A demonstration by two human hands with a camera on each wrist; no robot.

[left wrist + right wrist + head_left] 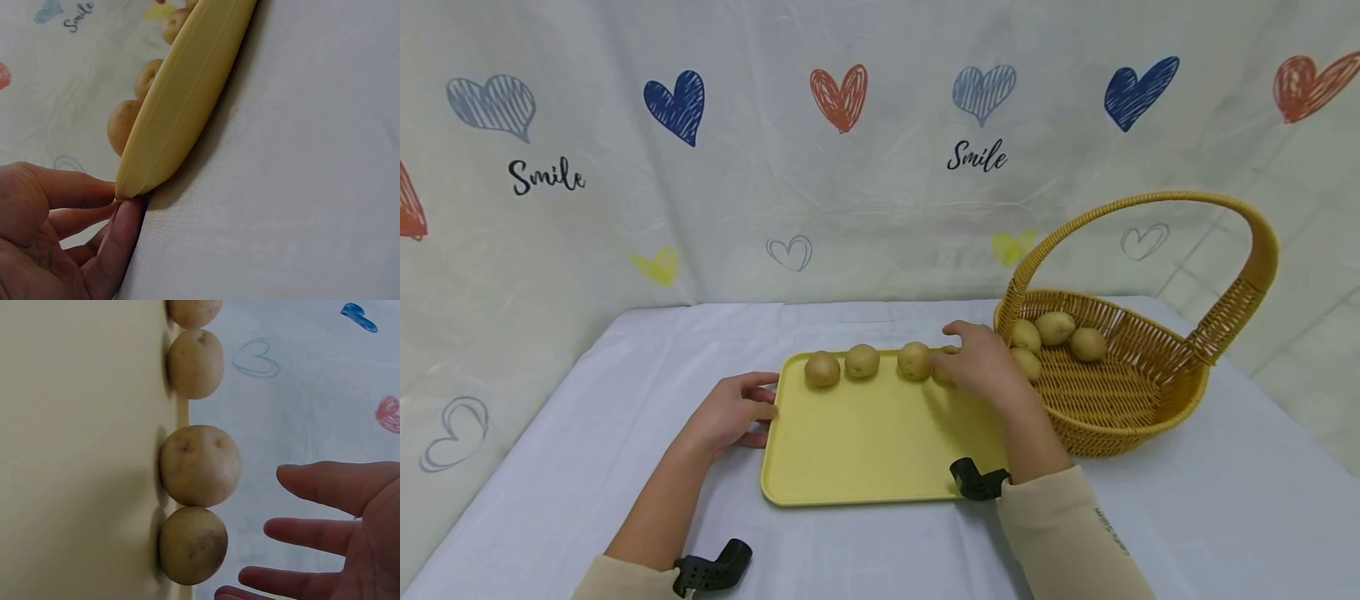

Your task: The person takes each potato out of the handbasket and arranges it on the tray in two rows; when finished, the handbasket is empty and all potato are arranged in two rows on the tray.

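A yellow tray (880, 450) lies on the white cloth, with several potatoes (862, 361) in a row along its far edge. At the tray's left side my left hand (730, 412) pinches the rim, thumb and index tips meeting at the corner in the left wrist view. My right hand (981, 362) hovers over the right end of the row and partly hides the last potato in the head view. Its fingers are spread, and a gap separates them from the nearest potato (194, 545) in the right wrist view. This potato touches its neighbour (200, 465).
Right of the tray stands a wicker basket (1101, 400) with a tall arched handle, holding several potatoes (1055, 327) at its left and back. The right forearm passes close to its left wall. Behind the table hangs a cloth (895, 217) printed with hearts.
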